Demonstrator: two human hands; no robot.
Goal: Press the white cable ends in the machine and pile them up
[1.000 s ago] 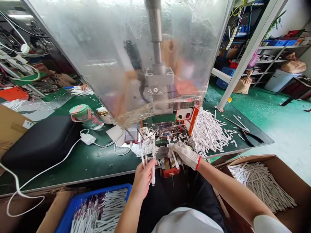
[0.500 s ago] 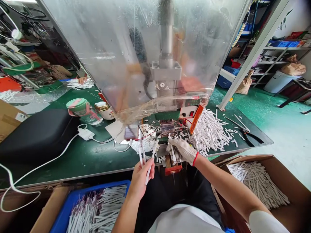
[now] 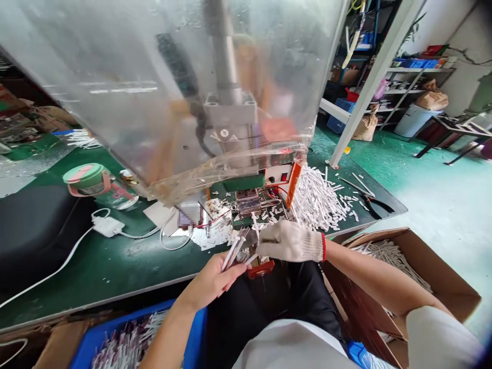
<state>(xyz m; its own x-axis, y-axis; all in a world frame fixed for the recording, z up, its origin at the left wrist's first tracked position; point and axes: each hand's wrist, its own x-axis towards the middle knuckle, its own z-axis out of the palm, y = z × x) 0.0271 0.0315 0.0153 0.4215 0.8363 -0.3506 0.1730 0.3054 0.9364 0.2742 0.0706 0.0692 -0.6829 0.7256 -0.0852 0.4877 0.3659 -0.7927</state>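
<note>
My bare left hand [image 3: 215, 279] is closed around a few thin white strips [image 3: 233, 252], which point up and away toward the machine. My right hand [image 3: 290, 242], in a white knitted glove with a red cuff, has its fingers pressed together. At its fingertips is the end of another white strip [image 3: 252, 259], whose other end lies by my left thumb. One more strip [image 3: 255, 225] stands out from the metal die block [image 3: 248, 201] just beyond the glove. Below my hands is a small red-ended fixture [image 3: 261, 269], partly hidden by them.
A cloudy plastic guard [image 3: 154, 102] hangs over the machine. White strips are piled [image 3: 317, 200] at right, near black-handled pliers [image 3: 378, 205]. A blue bin [image 3: 196, 328] and a cardboard box [image 3: 442, 277] hold more strips. A green-lidded jug [image 3: 100, 184] stands left.
The view has swung to the right. My left hand has come closer to the gloved hand, its strips tilting right. The glove has turned so its back shows, fingers toward my left hand.
</note>
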